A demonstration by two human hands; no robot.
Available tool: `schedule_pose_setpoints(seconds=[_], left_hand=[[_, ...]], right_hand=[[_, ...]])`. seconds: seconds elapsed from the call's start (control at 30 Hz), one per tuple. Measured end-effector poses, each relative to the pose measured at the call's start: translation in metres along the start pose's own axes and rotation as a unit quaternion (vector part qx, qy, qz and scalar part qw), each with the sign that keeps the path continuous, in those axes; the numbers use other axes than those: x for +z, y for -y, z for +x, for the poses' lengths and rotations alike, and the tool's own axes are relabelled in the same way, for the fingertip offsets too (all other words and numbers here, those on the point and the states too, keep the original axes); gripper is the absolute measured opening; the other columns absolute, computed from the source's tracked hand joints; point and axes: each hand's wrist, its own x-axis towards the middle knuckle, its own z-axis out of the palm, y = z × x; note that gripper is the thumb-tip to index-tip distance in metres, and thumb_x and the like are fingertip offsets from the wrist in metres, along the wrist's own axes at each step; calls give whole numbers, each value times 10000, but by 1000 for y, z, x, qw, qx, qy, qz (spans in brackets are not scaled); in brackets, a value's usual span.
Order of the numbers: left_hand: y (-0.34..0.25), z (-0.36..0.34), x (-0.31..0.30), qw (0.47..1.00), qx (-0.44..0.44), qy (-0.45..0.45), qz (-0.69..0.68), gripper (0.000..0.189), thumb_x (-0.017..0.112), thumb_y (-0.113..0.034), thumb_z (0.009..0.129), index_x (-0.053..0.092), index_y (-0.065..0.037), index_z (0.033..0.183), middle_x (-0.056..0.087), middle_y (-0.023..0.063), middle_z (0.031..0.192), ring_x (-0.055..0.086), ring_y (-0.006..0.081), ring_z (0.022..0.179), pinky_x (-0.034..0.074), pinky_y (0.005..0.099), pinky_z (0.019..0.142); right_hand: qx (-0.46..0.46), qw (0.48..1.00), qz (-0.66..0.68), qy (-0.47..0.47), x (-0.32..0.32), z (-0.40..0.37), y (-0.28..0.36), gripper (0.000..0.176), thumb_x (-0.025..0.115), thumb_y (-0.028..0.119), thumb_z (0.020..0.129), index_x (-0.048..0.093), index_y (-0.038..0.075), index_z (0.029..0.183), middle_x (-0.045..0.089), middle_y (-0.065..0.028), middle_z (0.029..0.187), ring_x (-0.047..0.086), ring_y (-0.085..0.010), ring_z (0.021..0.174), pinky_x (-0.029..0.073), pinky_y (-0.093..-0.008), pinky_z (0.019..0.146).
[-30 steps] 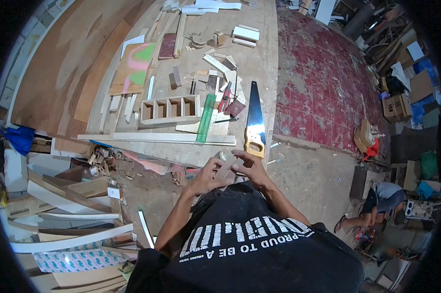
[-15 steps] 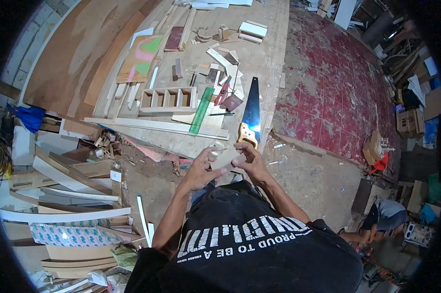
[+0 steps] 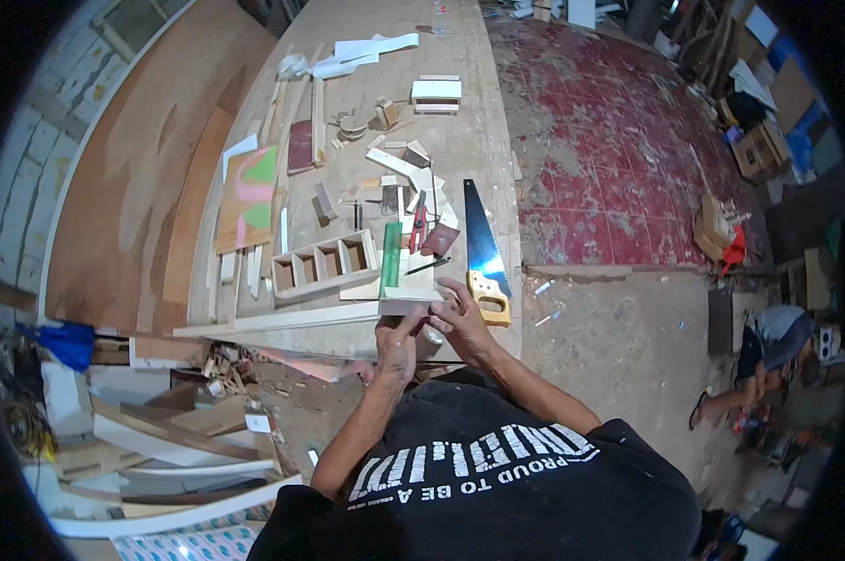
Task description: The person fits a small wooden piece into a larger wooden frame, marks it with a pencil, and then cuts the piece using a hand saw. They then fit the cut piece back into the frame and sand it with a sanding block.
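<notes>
Block (image 3: 411,302) crosswise in both hands (image 3: 397,350)

Just below the centre of the frame, the left hand (image 3: 399,342) and right hand (image 3: 462,323) were close together, fingers bent. The left forearm (image 3: 361,428) rose from lower left, the right forearm (image 3: 538,391) from lower right.

Single head view, looking forward and down
</notes>
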Motion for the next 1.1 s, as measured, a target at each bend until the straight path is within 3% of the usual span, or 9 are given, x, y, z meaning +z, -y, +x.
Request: schedule_pose_setpoints(seconds=[0.13, 0.27, 0.37, 0.43, 0.57, 0.6, 0.8, 1.03, 1.1], left_hand=[[-38, 25, -58, 1000, -19, -12, 0, 383, 715, -53, 851, 578, -86, 1207, 634, 31, 1077, 611, 171, 1017, 494, 359, 915], [-63, 41, -102, 995, -50, 53, 69, 453, 681, -125, 871, 510, -42, 1282, 601, 67, 1145, 590, 206, 1082, 496, 414, 933], [-80, 45, -110, 994, -50, 56, 84, 554, 685, -138, 863, 442, -42, 1352, 562, 63, 1187, 554, 212, 1116, 463, 411, 967], [-77, 39, -120, 997, -31, 22, 68, 545, 680, -132, 865, 445, -41, 1349, 564, 61, 1181, 555, 215, 1112, 461, 415, 969], [-51, 6, -136, 996, -8, -82, -36, 573, 667, -101, 864, 451, -39, 1390, 564, 67, 1239, 538, 211, 1160, 417, 382, 1000], [-45, -4, -137, 995, -9, -90, -36, 573, 667, -101, 864, 451, -39, 1390, 564, 67, 1239, 538, 211, 1160, 417, 382, 1000], [-21, -19, -117, 988, -24, -128, -77, 545, 665, -89, 866, 469, -45, 1373, 563, 62, 1240, 542, 218, 1154, 408, 386, 1018], [-32, 35, -79, 999, -37, -19, -2, 596, 699, -149, 837, 459, -36, 1370, 560, 74, 1216, 557, 219, 1112, 473, 407, 945], [-41, 44, -63, 999, -39, 7, 21, 540, 692, -160, 851, 482, -36, 1333, 576, 72, 1197, 559, 222, 1118, 460, 408, 965]], right_hand=[[26, 987, -158, 29, -29, 48, -16, 554, 680, 321, 931, 471, 96, 1392, 600, -80, 1178, 581, -183, 1056, 484, -328, 911], [-148, 654, -742, 7, -82, 120, -5, 623, 732, 135, 792, 496, 81, 1365, 567, -195, 1289, 576, -379, 1145, 475, -420, 970], [-130, 575, -808, 15, -93, 174, 9, 612, 703, 109, 788, 500, 106, 1365, 532, -158, 1339, 529, -371, 1209, 460, -458, 975], [-170, 426, -886, 68, -87, 198, 21, 411, 664, 281, 864, 575, 157, 1246, 526, -112, 1303, 531, -322, 1202, 469, -493, 918], [-186, 323, -918, 135, -102, 238, 26, 429, 588, 500, 887, 618, 201, 1194, 526, -93, 1288, 474, -267, 1254, 411, -509, 980], [-133, 312, -928, 152, -91, 235, 34, 429, 644, 241, 850, 555, 225, 1269, 478, -73, 1367, 413, -278, 1327, 376, -507, 1032], [-190, 283, -923, 179, -116, 220, 55, 335, 642, 196, 836, 617, 166, 1170, 530, -84, 1293, 427, -261, 1313, 340, -524, 1055], [-162, 551, -816, -63, -114, 122, 64, 419, 760, 224, 745, 559, 58, 1073, 598, -159, 1050, 622, -350, 988, 363, -588, 959], [-123, 535, -826, -126, -120, 94, 46, 423, 763, 231, 751, 559, 54, 1076, 598, -163, 1043, 622, -351, 985, 380, -575, 945]])
